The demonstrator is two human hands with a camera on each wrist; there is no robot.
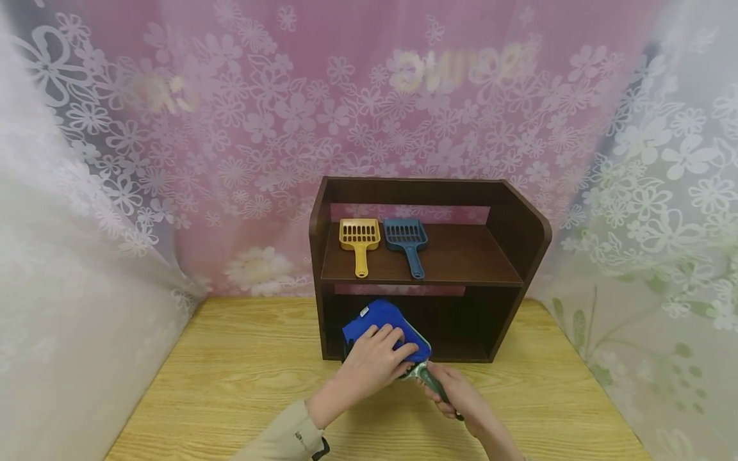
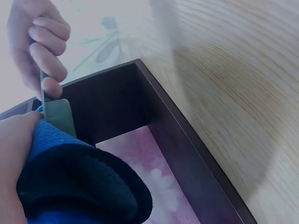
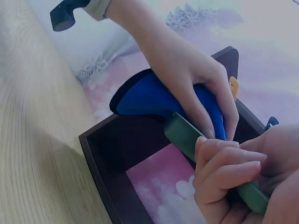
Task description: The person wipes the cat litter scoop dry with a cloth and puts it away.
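Cloth (image 1: pixel 378 315), its hollow (image 2: pixel 88 182) showing only in the left wrist view, is being gripped by the left hand (image 1: pixel 375 358), the right hand (image 1: pixel 459 392) grasping a handle (image 1: pixel 434 384).

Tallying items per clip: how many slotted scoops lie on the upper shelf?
2: the yellow scoop toward the left, the blue scoop just right of it. None there looks hidden; the right hand holds a green handle, its head largely covered.
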